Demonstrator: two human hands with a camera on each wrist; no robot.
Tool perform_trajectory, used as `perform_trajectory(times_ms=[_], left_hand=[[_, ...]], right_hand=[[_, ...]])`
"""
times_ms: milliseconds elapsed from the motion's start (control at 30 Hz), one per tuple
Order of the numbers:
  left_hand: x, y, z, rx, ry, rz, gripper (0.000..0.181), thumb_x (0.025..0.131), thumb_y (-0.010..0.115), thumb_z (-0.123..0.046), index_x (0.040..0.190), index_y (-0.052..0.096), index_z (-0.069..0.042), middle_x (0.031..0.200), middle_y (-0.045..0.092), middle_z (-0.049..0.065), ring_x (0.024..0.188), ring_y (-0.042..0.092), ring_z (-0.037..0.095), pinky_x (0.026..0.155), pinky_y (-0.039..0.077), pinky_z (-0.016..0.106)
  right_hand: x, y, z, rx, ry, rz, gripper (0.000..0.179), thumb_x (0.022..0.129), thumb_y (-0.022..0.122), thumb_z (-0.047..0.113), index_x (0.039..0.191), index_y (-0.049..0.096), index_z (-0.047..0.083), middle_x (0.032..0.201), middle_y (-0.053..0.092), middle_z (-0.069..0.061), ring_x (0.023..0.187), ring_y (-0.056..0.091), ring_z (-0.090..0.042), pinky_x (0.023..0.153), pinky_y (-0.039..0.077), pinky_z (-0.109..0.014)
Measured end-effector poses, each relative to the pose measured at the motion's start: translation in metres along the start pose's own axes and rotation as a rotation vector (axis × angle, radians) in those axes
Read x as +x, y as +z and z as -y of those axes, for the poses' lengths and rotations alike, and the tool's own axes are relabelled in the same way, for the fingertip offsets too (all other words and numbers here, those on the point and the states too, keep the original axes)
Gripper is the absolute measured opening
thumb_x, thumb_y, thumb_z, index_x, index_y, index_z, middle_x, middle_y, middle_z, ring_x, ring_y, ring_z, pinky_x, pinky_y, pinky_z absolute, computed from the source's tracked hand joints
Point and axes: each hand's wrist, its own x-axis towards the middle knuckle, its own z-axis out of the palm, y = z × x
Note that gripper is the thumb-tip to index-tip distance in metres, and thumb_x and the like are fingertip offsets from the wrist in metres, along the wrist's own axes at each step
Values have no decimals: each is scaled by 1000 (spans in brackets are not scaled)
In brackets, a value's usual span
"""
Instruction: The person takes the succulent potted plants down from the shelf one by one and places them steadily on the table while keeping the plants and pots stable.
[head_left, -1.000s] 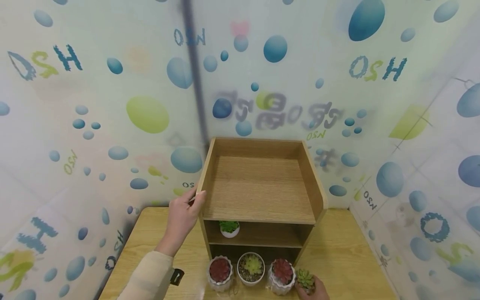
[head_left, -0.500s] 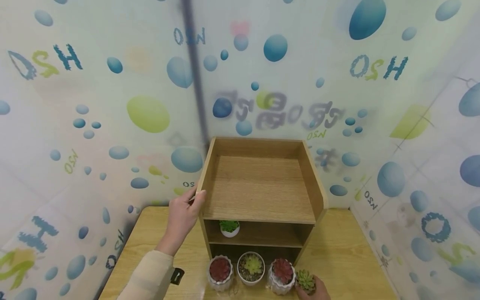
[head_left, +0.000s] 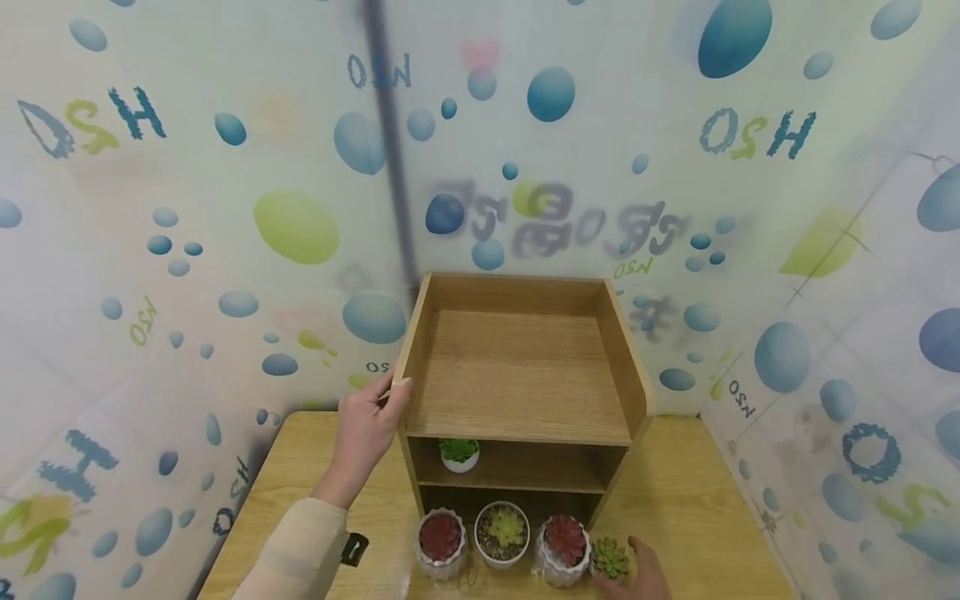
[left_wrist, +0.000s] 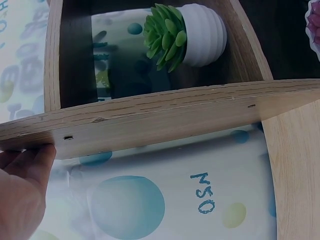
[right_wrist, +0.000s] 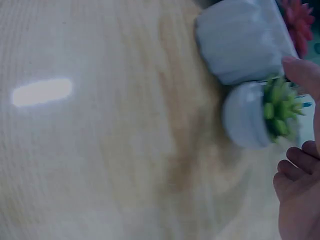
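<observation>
My left hand (head_left: 366, 437) grips the left side panel of a wooden desktop shelf (head_left: 525, 375), thumb on the near edge. At the table's front right, a small potted succulent (head_left: 611, 558) with pale green leaves stands upright. Close beside it is my right hand (head_left: 643, 575), thumb and fingers spread apart. In the right wrist view its smooth white pot (right_wrist: 244, 115) sits on the table between thumb and fingers, next to a larger ridged white pot (right_wrist: 240, 42). A red succulent (head_left: 565, 540) grows in that ridged pot.
A white pot with a yellow-green plant (head_left: 502, 536) and a ridged pot with a dark red plant (head_left: 440, 537) stand before the shelf. Another green succulent (head_left: 459, 452) sits on the middle shelf. A black object (head_left: 354, 550) lies by the left sleeve.
My right hand has loosened from the small succulent's pot and moved slightly right, its fingers spreading. The left hand keeps its grip on the shelf.
</observation>
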Motion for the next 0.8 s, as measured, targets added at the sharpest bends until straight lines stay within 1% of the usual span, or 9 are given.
perform_trajectory(times_ms=[133,267,400,467,533,600,700,767,800], left_hand=[[0,-1,-1,4,-25,14,37,103,64,-19,137,66,-4,116,72,27,97,74,40,78,61,52],[0,-2,-2,4,-39,28,37,104,63,-21,138,65,-5,117,72,26,99,74,39,79,61,52],[0,-2,0,2,-34,31,39,104,64,-21,138,64,-4,120,70,27,100,73,40,77,61,52],[0,-2,0,4,-32,30,39,103,65,-21,138,64,-4,120,70,27,100,73,41,76,62,52],[0,-2,1,4,-32,29,39,103,66,-21,138,64,-3,121,70,27,100,73,41,76,62,52],[0,-3,1,4,-32,25,39,102,66,-20,138,65,-3,120,70,27,99,73,41,75,62,53],[0,-3,0,7,-24,21,39,102,66,-20,138,65,-3,118,71,27,98,74,41,75,62,53],[0,-3,0,8,-19,21,39,102,66,-19,138,65,-3,117,71,27,98,74,41,74,62,53],[0,-3,0,9,-17,21,39,102,66,-19,138,65,-4,116,71,27,97,74,41,74,62,53]], right_hand=[[-2,-12,10,-16,-43,-25,91,86,82,42,143,41,-16,143,45,-42,133,43,-61,106,42,-68],[-5,-27,25,-23,-100,-79,78,97,70,43,142,45,-15,142,49,-39,131,47,-59,104,43,-68],[-8,-40,41,13,-206,-170,61,102,66,32,138,52,-15,136,56,-37,126,53,-56,103,47,-64],[-10,-45,48,44,-276,-226,52,102,67,23,134,55,-15,132,60,-35,121,58,-54,100,50,-61],[-11,-50,55,65,-327,-256,45,103,65,19,133,58,-14,130,62,-33,118,61,-52,98,52,-59],[-12,-56,63,81,-353,-271,42,104,63,19,133,59,-11,130,64,-30,117,63,-49,96,56,-51],[-12,-65,75,119,-383,-281,40,105,61,18,135,59,-8,132,65,-28,118,64,-42,95,56,-26],[-13,-72,83,153,-411,-293,38,105,61,15,136,59,-8,131,65,-27,117,67,-27,93,49,-11],[-13,-76,87,176,-433,-298,38,105,61,12,136,59,-8,131,65,-28,116,66,-19,93,46,-6]])
